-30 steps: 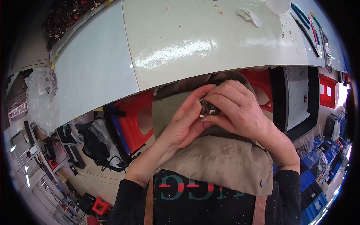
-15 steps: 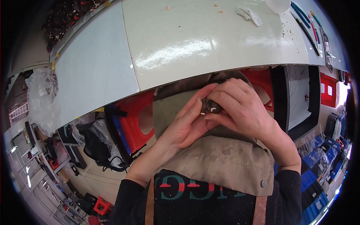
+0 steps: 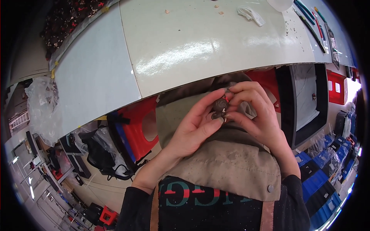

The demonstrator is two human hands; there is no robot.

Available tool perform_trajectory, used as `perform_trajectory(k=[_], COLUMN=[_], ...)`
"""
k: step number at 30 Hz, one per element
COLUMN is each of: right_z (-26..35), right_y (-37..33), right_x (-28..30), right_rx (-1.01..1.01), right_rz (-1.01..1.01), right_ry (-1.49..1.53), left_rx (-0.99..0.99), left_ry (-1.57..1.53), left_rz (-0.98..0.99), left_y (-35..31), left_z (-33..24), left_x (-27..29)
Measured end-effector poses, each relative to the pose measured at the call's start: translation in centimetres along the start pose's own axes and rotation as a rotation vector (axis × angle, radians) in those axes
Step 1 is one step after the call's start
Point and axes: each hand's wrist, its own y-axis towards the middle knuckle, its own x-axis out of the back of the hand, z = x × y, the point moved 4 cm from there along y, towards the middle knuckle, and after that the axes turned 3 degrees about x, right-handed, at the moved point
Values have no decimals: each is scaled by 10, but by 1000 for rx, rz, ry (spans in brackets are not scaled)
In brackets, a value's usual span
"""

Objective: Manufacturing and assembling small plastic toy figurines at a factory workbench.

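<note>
A small dark brown figurine (image 3: 220,105) with a red spot and white bits is held between my two hands, above the apron (image 3: 227,158) on my lap. My left hand (image 3: 196,125) is closed on it from the left, with the thumb along its lower end. From the right, the fingertips and thumb of my right hand (image 3: 257,111) pinch the figurine near its upper and lower ends. Fingers cover part of it, so its full shape is hidden.
The pale table (image 3: 185,54) lies just beyond my hands, with a white cloth strip (image 3: 251,16) and several hand tools (image 3: 310,27) at its far right. Many small dark pieces (image 3: 69,23) are heaped far left. A black tray (image 3: 293,115) stands right of my hands.
The figurine has turned in my fingers and now shows its rounded brown side and a red spot. My right hand has opened its grasp somewhat, down to the fingertips.
</note>
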Motion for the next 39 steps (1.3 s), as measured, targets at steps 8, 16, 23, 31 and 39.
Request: perform_trajectory(k=[8,16,23,31,39], right_z=[-5,-5,-1,-4,-11], right_y=[-18,-24,-17,-16,-16], right_x=[-3,-20,-13,-12,-18], right_rx=[-187,-578,-563,-423,-398], right_rz=[69,97,114,127,-25], right_ry=[244,855,672,397,483], left_rx=[-178,-321,-251,-142,-252], left_ry=[134,438,288,422,582], left_rz=[13,-36,-92,-132,-123], left_y=[0,0,-3,-1,-1], left_z=[-2,-1,-6,-4,-5], left_x=[8,9,3,7,6])
